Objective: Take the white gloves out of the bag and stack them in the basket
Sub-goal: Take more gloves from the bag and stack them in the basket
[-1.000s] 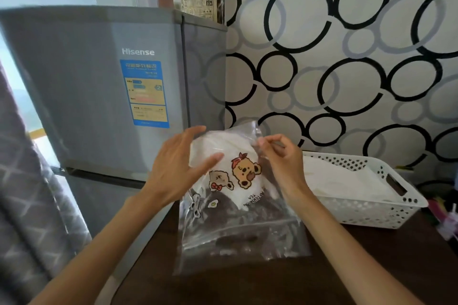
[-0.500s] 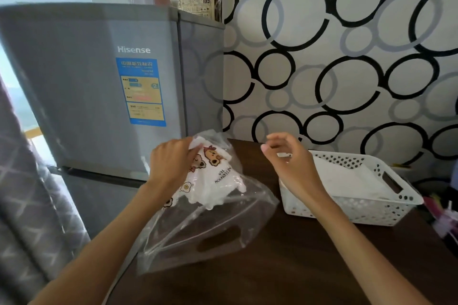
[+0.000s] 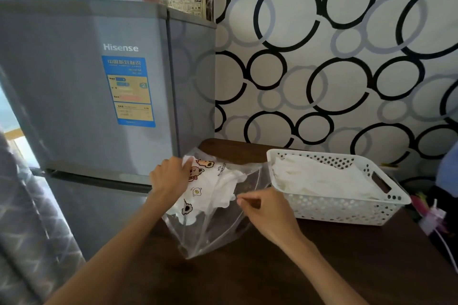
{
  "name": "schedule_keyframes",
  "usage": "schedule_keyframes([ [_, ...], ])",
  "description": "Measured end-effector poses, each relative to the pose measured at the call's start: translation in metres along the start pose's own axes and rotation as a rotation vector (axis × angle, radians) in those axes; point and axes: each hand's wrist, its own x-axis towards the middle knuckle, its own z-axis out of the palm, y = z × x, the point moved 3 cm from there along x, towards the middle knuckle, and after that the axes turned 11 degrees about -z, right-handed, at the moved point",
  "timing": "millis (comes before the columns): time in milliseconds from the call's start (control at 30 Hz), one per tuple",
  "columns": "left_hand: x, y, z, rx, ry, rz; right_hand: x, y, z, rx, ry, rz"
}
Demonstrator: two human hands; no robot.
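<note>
Both hands hold a crinkly see-through bag [image 3: 218,225].
The left hand [image 3: 171,177] grips its top; the right hand [image 3: 266,210] pinches its edge, beside a holey white basket [image 3: 347,210].

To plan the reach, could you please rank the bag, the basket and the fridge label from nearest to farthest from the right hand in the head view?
1. Bag: pinched by the right hand, to its left.
2. Basket: just right of it, apart.
3. Fridge label: far up-left, on the fridge door.
</note>
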Motion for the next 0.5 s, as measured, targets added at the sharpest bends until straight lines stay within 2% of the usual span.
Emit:
schedule_keyframes([
  [133, 0.006, -0.008, 0.006, -0.173, -0.099, -0.022, 0.021, 0.006, 0.017, 0.007, 0.053, 0.117],
  [200, 0.008, -0.007, 0.006, -0.259, -0.151, -0.014, 0.029, 0.008, 0.024, -0.077, 0.055, 0.138],
  [333, 0.015, -0.005, 0.005, -0.338, -0.194, -0.002, 0.037, 0.014, 0.028, -0.052, 0.042, 0.179],
  [433, 0.022, -0.004, 0.004, -0.311, -0.164, 0.020, 0.035, 0.015, 0.022, -0.004, 0.051, 0.105],
  [500, 0.026, -0.002, 0.004, -0.236, -0.097, 0.038, 0.030, 0.009, 0.018, 0.046, -0.033, 0.028],
])
